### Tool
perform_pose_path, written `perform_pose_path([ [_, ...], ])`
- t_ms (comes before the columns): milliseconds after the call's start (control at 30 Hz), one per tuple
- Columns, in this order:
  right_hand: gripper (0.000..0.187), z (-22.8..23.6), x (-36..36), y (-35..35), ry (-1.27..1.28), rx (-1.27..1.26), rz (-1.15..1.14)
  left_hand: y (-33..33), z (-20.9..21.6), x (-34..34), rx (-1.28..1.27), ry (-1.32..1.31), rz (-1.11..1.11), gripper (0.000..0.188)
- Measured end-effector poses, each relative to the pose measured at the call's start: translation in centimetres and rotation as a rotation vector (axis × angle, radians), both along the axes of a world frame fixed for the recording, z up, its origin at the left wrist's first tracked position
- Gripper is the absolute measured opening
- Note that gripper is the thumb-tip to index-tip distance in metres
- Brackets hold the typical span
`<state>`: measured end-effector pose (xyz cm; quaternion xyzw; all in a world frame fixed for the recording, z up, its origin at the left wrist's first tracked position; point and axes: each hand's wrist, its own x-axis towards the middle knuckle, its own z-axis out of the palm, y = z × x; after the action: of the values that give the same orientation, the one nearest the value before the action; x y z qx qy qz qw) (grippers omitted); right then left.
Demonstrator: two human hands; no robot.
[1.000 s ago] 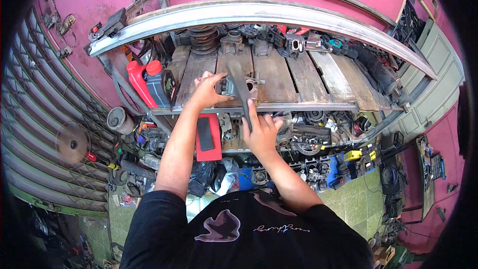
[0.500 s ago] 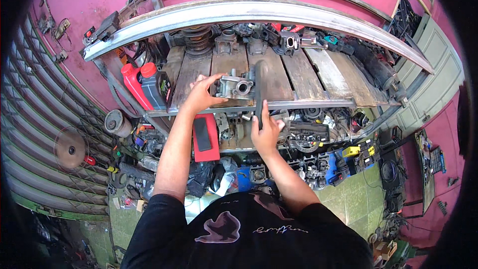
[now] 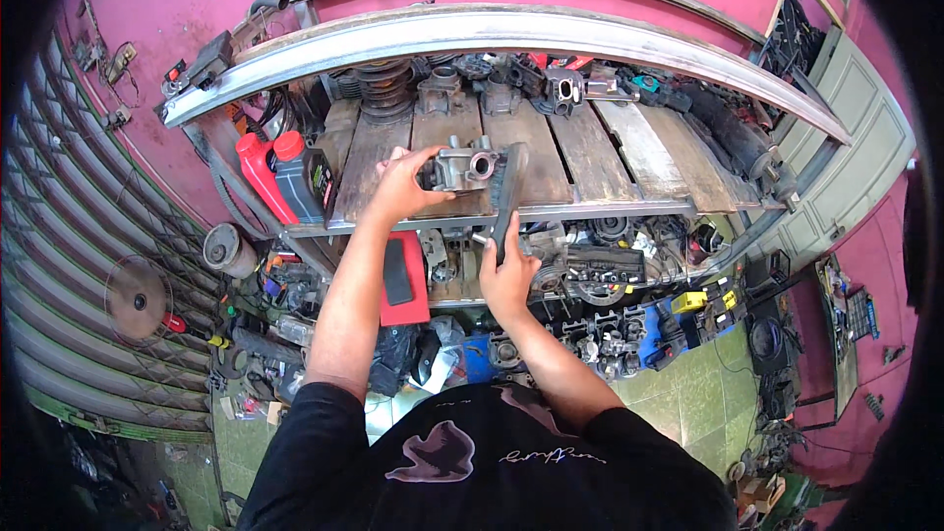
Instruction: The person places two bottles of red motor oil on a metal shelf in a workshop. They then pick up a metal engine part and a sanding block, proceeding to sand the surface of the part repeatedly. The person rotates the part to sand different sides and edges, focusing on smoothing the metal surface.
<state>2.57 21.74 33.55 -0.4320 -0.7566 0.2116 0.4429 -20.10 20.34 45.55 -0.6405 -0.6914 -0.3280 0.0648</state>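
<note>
My left hand point(image 3: 403, 187) grips a grey cast-metal engine part point(image 3: 458, 169) from its left side, thumb below and fingers above. A round port on the part faces me. My right hand point(image 3: 509, 280) is closed around the handle of a dark brush point(image 3: 512, 182), held nearly upright. Its bristles point left and lie against or very close to the part's right side; I cannot tell whether they touch. Both hands are raised in front of the near edge of the wooden shelf point(image 3: 536, 162).
Several engine parts, among them a finned cylinder point(image 3: 385, 93), line the back of the shelf. Red and dark bottles point(image 3: 307, 182) stand at its left end. Below are a phone point(image 3: 396, 273) on a red box point(image 3: 413, 305) and crowded metal parts. A fan point(image 3: 138, 297) is at far left.
The brush has tilted and its bristles now show beside the part. My right hand has shifted slightly left and down. My left hand keeps its hold on the part.
</note>
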Motion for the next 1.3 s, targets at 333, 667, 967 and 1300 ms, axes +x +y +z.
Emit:
perform_pose_path([
  [333, 0.055, 2.5, 3.3, 13.0, -0.592, 0.128, -0.212, 0.7, -0.2, 0.6, -0.009, 0.014, 0.069, 0.084],
  [667, 0.066, 6.6, -0.1, 15.3, -0.920, 0.160, -0.118, -1.4, -1.2, 0.5, 0.086, -0.016, 0.016, 0.081],
  [967, 0.106, 7.5, -4.3, 13.5, -0.406, 0.183, 0.459, -4.1, -3.3, -3.2, 0.162, -0.205, -0.062, 0.080],
  [1300, 0.070, 9.8, -4.3, 10.7, -0.249, 0.493, 0.424, -6.5, -3.2, -5.1, 0.047, -0.023, 0.097, 0.083],
])
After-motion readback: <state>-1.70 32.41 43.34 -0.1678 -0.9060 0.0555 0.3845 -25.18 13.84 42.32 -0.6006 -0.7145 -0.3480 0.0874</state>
